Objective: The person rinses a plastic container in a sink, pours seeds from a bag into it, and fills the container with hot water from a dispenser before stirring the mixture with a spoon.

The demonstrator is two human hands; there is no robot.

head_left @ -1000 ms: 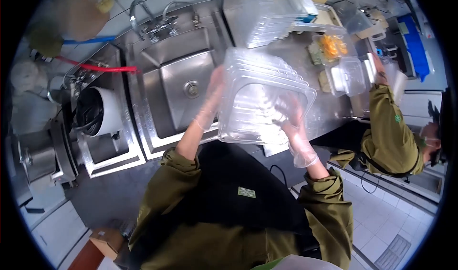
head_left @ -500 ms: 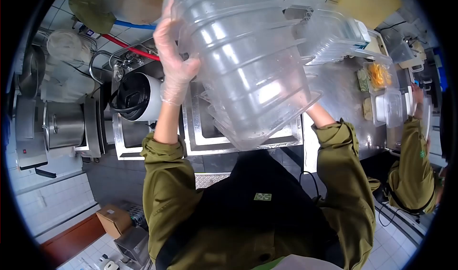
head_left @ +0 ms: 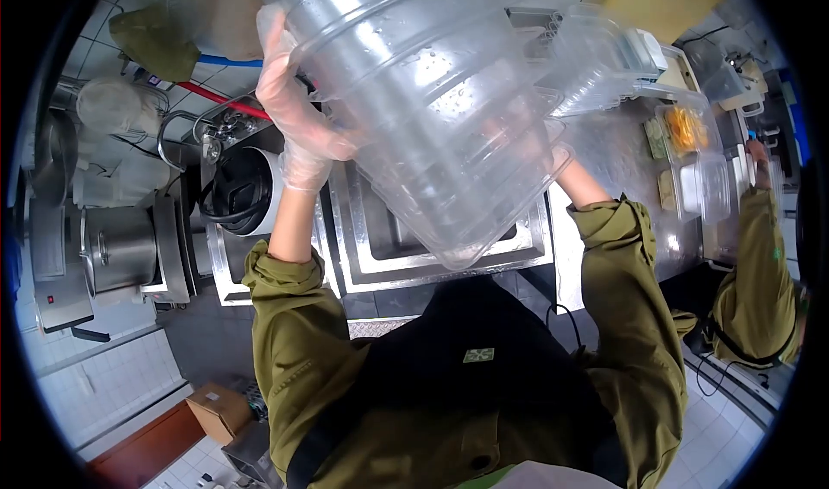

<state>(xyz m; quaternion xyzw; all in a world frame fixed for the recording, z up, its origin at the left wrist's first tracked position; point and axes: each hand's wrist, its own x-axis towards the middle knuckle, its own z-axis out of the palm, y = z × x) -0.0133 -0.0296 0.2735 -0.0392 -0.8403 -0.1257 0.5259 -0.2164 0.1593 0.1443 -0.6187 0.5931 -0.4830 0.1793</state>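
The person holds a stack of clear plastic tubs up in the air with both hands. The stack is tilted, with its open side facing down toward the person, and it hangs over the metal sink without touching it. There are little water drops on the plastic. The left hand wears a thin see-through glove, and its fingers are wrapped tight on the left side of the stack. The right hand is on the other side, at the rim. It shows only as a blur through the plastic, but it is closed on the stack too. To the left of the sink is a round white pot that is black inside, and farther left stands a shiny metal pot. A red hose runs behind the left hand. On the metal counter to the right lies another pile of clear tubs. Near it is a clear box with orange food inside. A co-worker's hand reaches onto the far end of that counter.
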